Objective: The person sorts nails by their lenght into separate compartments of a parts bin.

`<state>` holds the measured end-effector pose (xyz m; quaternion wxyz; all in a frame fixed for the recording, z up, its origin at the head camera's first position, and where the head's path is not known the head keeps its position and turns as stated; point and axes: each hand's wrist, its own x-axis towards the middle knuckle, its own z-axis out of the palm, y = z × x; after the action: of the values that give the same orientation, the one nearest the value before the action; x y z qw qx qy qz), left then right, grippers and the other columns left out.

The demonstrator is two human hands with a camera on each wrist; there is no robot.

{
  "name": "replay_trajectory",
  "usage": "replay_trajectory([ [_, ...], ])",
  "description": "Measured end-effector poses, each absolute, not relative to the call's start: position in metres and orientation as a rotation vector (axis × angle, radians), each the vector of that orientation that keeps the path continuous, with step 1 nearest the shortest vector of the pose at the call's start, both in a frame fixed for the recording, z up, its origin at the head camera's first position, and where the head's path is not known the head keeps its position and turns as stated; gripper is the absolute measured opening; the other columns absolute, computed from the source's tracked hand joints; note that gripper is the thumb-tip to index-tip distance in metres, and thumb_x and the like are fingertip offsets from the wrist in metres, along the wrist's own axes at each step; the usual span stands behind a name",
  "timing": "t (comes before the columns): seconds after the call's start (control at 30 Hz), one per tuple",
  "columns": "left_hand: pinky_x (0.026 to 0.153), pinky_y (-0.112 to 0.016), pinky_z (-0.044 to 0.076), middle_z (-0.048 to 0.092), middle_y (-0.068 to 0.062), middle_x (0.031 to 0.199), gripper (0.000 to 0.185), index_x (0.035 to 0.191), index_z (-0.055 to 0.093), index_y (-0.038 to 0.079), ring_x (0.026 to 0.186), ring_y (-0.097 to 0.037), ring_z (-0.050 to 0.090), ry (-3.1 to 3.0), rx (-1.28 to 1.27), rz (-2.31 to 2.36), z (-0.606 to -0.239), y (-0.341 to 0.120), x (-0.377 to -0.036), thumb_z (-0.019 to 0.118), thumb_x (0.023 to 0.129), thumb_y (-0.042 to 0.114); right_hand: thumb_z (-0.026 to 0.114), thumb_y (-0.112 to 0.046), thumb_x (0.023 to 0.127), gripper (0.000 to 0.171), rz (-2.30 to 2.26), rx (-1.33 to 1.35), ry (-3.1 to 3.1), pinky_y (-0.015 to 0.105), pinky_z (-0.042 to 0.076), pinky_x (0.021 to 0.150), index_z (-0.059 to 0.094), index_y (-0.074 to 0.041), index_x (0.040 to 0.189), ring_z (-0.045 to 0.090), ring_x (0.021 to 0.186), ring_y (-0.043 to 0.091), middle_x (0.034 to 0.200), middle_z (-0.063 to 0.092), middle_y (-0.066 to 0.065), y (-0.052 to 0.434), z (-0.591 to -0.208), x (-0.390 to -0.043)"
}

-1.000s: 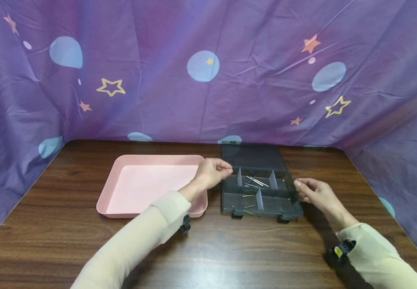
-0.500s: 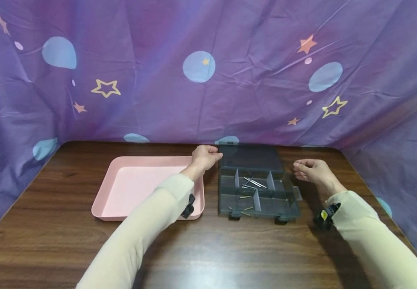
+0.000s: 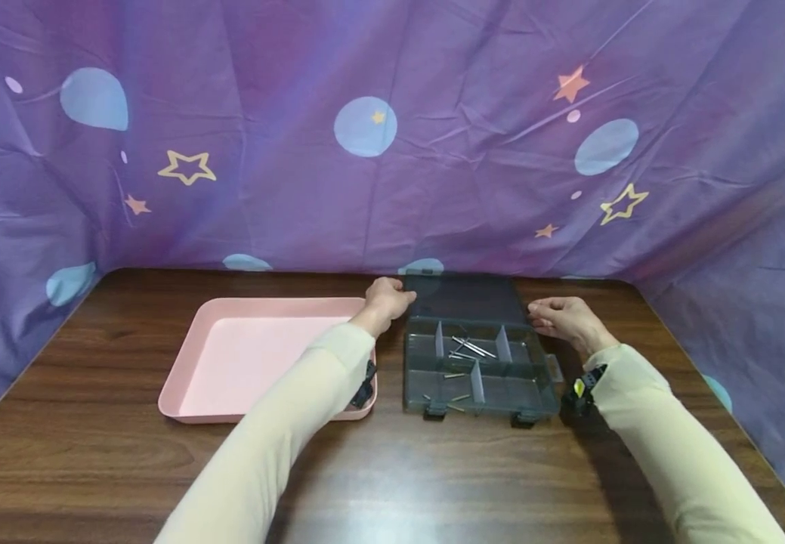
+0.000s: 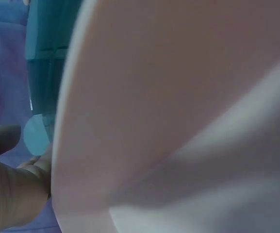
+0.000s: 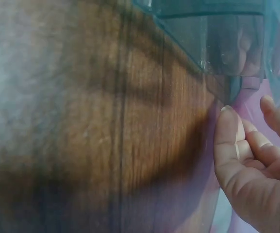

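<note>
Both hands are up at the flipped-back lid [image 3: 468, 295] of the smoky grey compartment box [image 3: 480, 375]: my left hand [image 3: 387, 298] curls onto its left edge, my right hand [image 3: 562, 316] sits loosely curled at the right corner, though I can't tell if it's actually gripping. I'd swing both sides evenly so the hinge doesn't twist. Box sits on the tabletop [image 3: 127, 453] right of a pink tray [image 3: 191, 363], with thin metal pins [image 3: 470, 347] in the divided cells.

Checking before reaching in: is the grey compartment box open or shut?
Open: the compartment box has its lid laid back flat toward the curtain, dividers and nails exposed.
</note>
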<state>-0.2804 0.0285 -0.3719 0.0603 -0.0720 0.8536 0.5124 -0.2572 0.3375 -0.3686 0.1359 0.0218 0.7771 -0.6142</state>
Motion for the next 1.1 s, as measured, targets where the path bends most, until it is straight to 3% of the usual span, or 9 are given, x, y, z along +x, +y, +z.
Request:
replay_trajectory([
  [0.07,0.107,-0.033,0.035,0.054,-0.009,0.134,0.044,0.126,0.059,0.007,0.13,-0.026,0.041,2.588,-0.25,1.502,-0.366,0.028,-0.276,0.067,0.086,0.022,0.05,-0.004,0.094,0.006,-1.784,0.076,2.247,0.018,0.053,0.069,0.056,-0.003,0.097,0.06,0.07,0.001,0.075,0.063,-0.012,0.336,-0.37,-0.258],
  [0.13,0.105,-0.034,0.038,0.057,-0.008,0.13,0.041,0.123,0.062,0.01,0.126,-0.026,0.045,2.641,-0.269,1.477,-0.388,0.03,-0.292,0.068,0.085,0.024,0.05,-0.004,0.094,0.009,-1.783,0.081,2.242,0.018,0.052,0.068,0.058,-0.007,0.093,0.06,0.07,0.001,0.075,0.062,-0.012,0.335,-0.373,-0.259],
  [0.3,0.097,-0.034,0.044,0.064,-0.004,0.12,0.037,0.113,0.068,0.015,0.117,-0.026,0.051,2.736,-0.3,1.454,-0.472,0.039,-0.359,0.073,0.08,0.03,0.049,-0.004,0.094,0.013,-1.762,0.092,2.242,0.017,0.051,0.066,0.06,-0.01,0.09,0.057,0.069,0.001,0.073,0.059,-0.014,0.332,-0.376,-0.261],
  [0.5,0.095,-0.03,0.045,0.061,-0.007,0.123,0.038,0.118,0.065,0.011,0.12,-0.027,0.049,2.711,-0.261,1.362,-0.436,0.039,-0.334,0.07,0.082,0.023,0.052,-0.007,0.094,0.014,-1.733,0.096,2.288,0.016,0.047,0.059,0.061,-0.014,0.087,0.05,0.061,-0.002,0.067,0.053,-0.014,0.33,-0.375,-0.264],
  [0.6,0.095,-0.029,0.045,0.062,-0.008,0.122,0.036,0.116,0.066,0.009,0.121,-0.026,0.049,2.661,-0.243,1.404,-0.412,0.037,-0.318,0.071,0.081,0.017,0.053,-0.007,0.093,0.009,-1.711,0.098,2.308,0.016,0.045,0.057,0.062,-0.009,0.093,0.047,0.059,-0.002,0.067,0.053,-0.014,0.329,-0.375,-0.265],
  [0.7,0.105,-0.033,0.038,0.056,-0.01,0.131,0.038,0.123,0.062,0.006,0.13,-0.026,0.04,2.551,-0.269,1.463,-0.367,0.034,-0.28,0.065,0.084,0.007,0.053,-0.006,0.093,0.009,-1.708,0.112,2.321,0.016,0.045,0.056,0.06,-0.004,0.099,0.047,0.058,-0.002,0.067,0.055,-0.015,0.327,-0.375,-0.265],
  [0.8,0.107,-0.036,0.035,0.053,-0.014,0.134,0.039,0.126,0.058,0.002,0.132,-0.029,0.037,2.518,-0.302,1.532,-0.348,0.034,-0.263,0.057,0.087,0.0,0.054,-0.005,0.093,0.008,-1.732,0.125,2.323,0.015,0.045,0.056,0.06,-0.005,0.098,0.049,0.059,-0.001,0.067,0.057,-0.016,0.327,-0.374,-0.265],
  [1.1,0.097,-0.026,0.044,0.066,-0.01,0.117,0.037,0.121,0.062,0.002,0.112,-0.02,0.06,2.485,-0.267,1.725,-0.348,0.03,-0.262,0.06,0.084,-0.003,0.056,-0.003,0.091,0.016,-1.844,0.132,2.305,0.013,0.045,0.053,0.061,-0.016,0.086,0.051,0.058,-0.001,0.067,0.06,-0.016,0.327,-0.367,-0.262],
])
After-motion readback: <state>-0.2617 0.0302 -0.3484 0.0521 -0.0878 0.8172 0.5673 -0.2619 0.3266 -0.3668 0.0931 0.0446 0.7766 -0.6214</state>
